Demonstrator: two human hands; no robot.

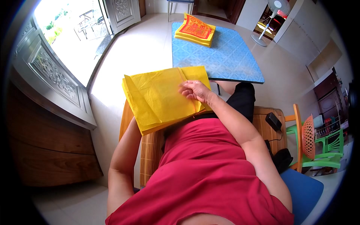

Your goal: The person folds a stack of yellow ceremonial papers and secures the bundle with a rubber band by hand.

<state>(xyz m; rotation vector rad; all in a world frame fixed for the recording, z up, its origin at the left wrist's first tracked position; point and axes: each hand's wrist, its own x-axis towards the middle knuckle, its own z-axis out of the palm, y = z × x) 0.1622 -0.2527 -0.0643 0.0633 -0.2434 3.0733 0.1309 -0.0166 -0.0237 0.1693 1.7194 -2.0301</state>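
In front of the blue table [236,56], the right hand [195,91] is lying half-curled over yellow paper [155,96] that is hiding the left hand; both grips unclear.

The yellow sheets [157,99] hide the left grip (fingers included).

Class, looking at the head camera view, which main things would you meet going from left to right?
Nearer carved door → yellow paper → standing fan → orange basket.
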